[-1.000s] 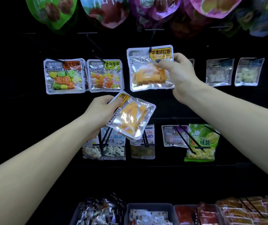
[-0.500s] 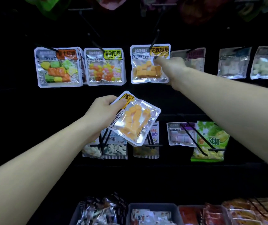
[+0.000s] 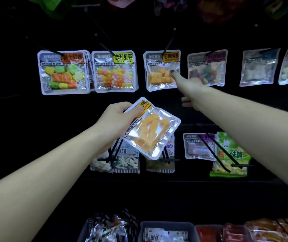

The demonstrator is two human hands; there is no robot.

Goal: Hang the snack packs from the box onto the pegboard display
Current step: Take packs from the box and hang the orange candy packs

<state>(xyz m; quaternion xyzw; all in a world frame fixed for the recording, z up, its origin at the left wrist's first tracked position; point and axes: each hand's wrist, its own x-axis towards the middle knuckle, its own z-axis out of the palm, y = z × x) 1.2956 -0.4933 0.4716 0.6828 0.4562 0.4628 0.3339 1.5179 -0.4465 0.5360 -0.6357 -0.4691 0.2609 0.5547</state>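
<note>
The mango pack sits tilted in the left hand's grip below the pegs, while the right hand, fingers extended, presses the hung pack, which could slide off its peg if nudged sideways.

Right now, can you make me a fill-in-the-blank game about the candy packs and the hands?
1. The left hand holds a pack of ____ candy cubes.
2. The right hand touches the hanging mango pack with a straight ____.
3. Left of that hanging pack is the pack of little round ____.
4. The hanging packs dangle from black ____.

Missing words: orange; finger; balls; pegs
</note>
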